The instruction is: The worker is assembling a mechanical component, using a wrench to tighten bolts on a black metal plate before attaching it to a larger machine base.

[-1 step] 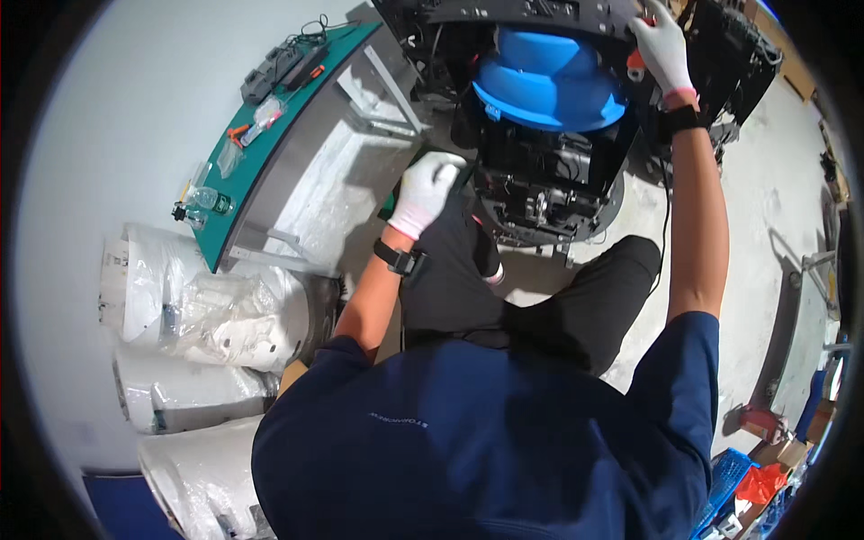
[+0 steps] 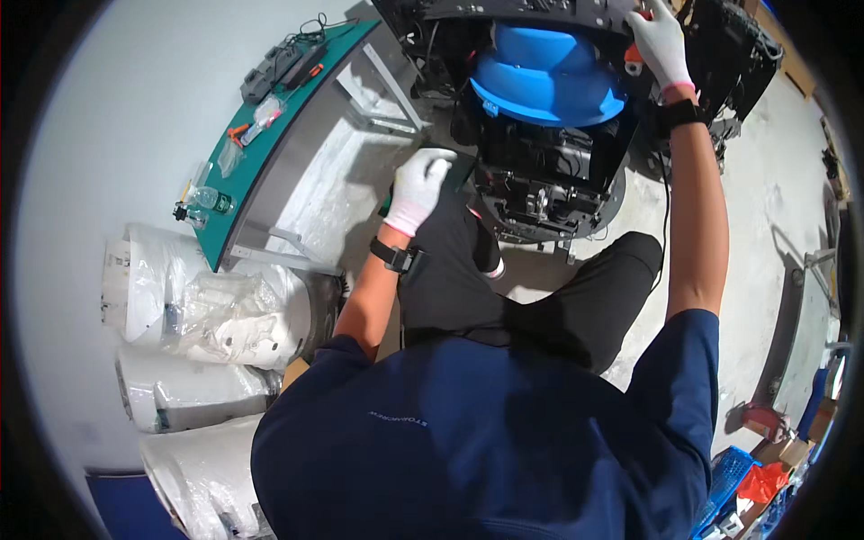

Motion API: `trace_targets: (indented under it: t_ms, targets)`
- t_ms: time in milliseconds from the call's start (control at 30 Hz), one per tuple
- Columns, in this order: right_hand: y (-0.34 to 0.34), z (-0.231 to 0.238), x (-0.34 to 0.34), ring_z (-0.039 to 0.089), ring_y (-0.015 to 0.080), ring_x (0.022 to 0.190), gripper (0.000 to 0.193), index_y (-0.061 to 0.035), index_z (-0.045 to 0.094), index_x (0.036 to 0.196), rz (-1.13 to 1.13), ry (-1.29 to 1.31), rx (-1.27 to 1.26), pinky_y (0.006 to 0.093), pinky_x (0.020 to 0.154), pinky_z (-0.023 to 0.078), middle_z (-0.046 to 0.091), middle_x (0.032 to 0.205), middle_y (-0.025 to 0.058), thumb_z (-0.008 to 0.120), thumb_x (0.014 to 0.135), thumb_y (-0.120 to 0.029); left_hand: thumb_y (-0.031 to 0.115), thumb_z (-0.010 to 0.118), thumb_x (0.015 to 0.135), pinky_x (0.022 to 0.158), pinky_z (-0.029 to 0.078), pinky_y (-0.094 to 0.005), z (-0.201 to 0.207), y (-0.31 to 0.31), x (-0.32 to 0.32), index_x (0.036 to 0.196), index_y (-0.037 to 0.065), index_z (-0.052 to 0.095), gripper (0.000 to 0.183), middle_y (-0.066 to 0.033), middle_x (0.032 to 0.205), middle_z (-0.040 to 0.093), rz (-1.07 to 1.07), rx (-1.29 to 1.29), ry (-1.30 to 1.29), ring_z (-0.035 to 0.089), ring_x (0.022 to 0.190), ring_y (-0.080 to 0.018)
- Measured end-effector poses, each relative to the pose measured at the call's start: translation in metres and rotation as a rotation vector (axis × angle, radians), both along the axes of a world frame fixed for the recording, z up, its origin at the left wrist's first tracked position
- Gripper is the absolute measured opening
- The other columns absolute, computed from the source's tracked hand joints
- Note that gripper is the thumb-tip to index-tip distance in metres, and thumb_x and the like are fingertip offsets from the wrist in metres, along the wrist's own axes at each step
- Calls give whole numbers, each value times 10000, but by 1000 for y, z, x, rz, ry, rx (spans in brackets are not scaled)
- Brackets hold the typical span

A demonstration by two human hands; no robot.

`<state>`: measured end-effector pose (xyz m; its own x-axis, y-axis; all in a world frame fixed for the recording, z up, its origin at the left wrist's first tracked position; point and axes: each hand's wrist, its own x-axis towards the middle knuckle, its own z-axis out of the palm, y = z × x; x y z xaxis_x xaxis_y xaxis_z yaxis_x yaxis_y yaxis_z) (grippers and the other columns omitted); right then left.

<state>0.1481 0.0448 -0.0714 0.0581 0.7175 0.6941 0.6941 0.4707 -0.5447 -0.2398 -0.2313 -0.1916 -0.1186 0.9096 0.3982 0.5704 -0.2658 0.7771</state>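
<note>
A black machine (image 2: pixel 549 180) with a blue dome-shaped cover (image 2: pixel 549 76) stands on the floor in front of me; I crouch before it with my knees in dark trousers. My right hand (image 2: pixel 661 45), in a white glove, reaches up to the machine's dark top plate (image 2: pixel 531 11) and is closed around an orange-handled tool (image 2: pixel 633 61). My left hand (image 2: pixel 416 189), also in a white glove and with a black wrist device, sits by the machine's left side above my knee, fingers curled. Whether it holds anything is unclear.
A green-topped metal table (image 2: pixel 270 153) stands to the left with a power strip (image 2: pixel 279 63), a small bottle (image 2: pixel 202 198) and small tools. White plastic-wrapped rolls (image 2: pixel 207 315) lie lower left. A blue crate (image 2: pixel 729 477) and boxes sit lower right on the concrete floor.
</note>
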Motion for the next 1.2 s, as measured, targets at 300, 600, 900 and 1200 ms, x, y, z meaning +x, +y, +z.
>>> trace_targets:
  t_ms: [300,600,900,1200]
  targets:
    - [-40,4,-26,675,322,1026,539,-70,609,1339,91,88,252,375,947,510,690,1085,182,652,827,-232,87,600,941,817,523,-285,-38,13,14,1215,7,646,288,-115,1116,697,-17,-25,152,666,914,-164]
    - [-63,15,-30,662,210,1087,517,-41,586,1366,150,115,112,314,992,479,667,1248,146,644,855,-96,152,654,915,999,495,-379,-143,62,-12,1394,-16,488,534,-225,1313,572,123,-250,-18,614,1168,-320]
    - [-150,-27,3,565,101,590,713,-134,182,1582,111,951,-11,270,511,491,623,956,86,572,991,-54,156,621,913,1157,355,-428,-119,86,-10,1451,-88,383,637,-305,1444,469,59,-268,-39,445,1369,-422]
    - [-158,-137,30,527,95,507,155,-49,592,979,118,1134,-563,235,458,418,576,683,15,624,986,-201,-7,540,934,1013,481,-358,16,118,-48,1476,-15,400,560,-170,1315,594,50,-59,-129,606,1205,-268]
